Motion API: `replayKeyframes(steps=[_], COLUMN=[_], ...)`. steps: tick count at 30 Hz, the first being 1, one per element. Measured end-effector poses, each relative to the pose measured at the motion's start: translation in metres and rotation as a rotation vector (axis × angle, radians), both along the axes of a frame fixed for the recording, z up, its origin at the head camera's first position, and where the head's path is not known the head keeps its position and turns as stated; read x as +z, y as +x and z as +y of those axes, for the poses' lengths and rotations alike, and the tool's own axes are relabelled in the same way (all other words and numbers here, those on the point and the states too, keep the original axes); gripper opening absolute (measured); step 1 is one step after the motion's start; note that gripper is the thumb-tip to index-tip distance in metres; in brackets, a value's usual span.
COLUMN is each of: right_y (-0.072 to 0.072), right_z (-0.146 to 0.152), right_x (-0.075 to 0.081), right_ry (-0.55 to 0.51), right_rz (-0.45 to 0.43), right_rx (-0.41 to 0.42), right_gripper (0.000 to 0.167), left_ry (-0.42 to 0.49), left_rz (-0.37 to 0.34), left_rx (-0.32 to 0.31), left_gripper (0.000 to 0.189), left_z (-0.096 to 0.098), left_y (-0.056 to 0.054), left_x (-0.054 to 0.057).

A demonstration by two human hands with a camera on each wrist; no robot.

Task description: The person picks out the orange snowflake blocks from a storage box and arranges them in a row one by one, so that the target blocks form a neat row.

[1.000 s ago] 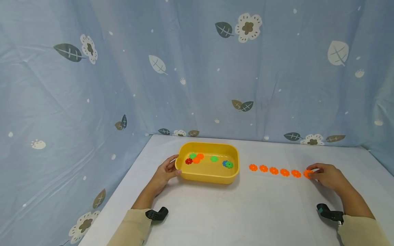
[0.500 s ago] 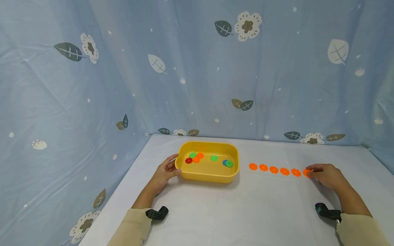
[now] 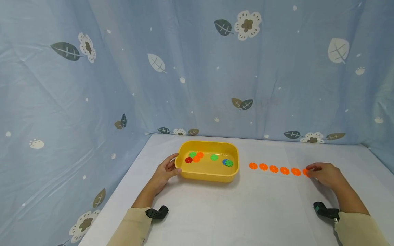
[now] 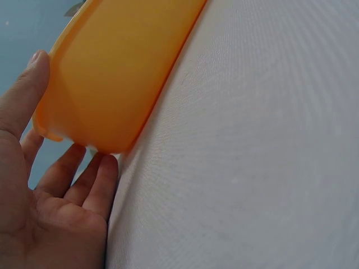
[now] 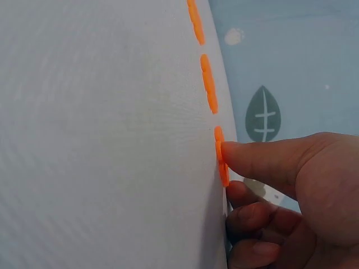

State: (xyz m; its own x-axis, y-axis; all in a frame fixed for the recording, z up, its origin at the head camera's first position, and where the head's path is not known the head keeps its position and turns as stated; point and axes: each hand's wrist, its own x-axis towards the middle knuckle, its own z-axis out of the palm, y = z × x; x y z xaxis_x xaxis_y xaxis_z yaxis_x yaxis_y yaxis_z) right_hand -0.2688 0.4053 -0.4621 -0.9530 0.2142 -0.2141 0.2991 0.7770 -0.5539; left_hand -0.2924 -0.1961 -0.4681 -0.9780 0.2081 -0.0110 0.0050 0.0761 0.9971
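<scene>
My left hand (image 3: pixel 163 174) holds the left end of a yellow plastic tray (image 3: pixel 206 177), thumb at the rim and fingers against the end wall, as the left wrist view also shows. At the right end of a row of orange flower-shaped discs (image 3: pixel 274 169), my right hand (image 3: pixel 327 175) grips the last orange disc (image 3: pixel 305 172) between thumb and fingers. In the right wrist view the thumb (image 5: pixel 247 159) lies on this disc (image 5: pixel 219 147), which is flat against the white table; the index finger is mostly hidden behind the thumb.
Inside the tray lie a red disc (image 3: pixel 188 160), a blue disc (image 3: pixel 225 162), and several green and orange ones. A pale blue patterned curtain (image 3: pixel 197 68) closes off the back and left of the white table (image 3: pixel 240 212). Black devices sit at both wrists.
My right hand has slid the last orange disc slightly left, closer to the row. The left hand and the tray have kept their place.
</scene>
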Motion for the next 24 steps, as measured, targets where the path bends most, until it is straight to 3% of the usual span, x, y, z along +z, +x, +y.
replayKeyframes(steps=[15, 24], right_y=[0.004, 0.002], right_z=[-0.001, -0.010], right_x=[0.005, 0.031], right_ry=[0.006, 0.050], right_rz=[-0.007, 0.046], right_rx=[0.012, 0.104], right_gripper=[0.039, 0.041], left_ry=[0.000, -0.005], left_rz=[0.010, 0.010], left_rx=[-0.002, 0.005], left_gripper=[0.069, 0.068], left_z=[0.001, 0.000], left_y=[0.001, 0.001], left_x=[0.000, -0.001])
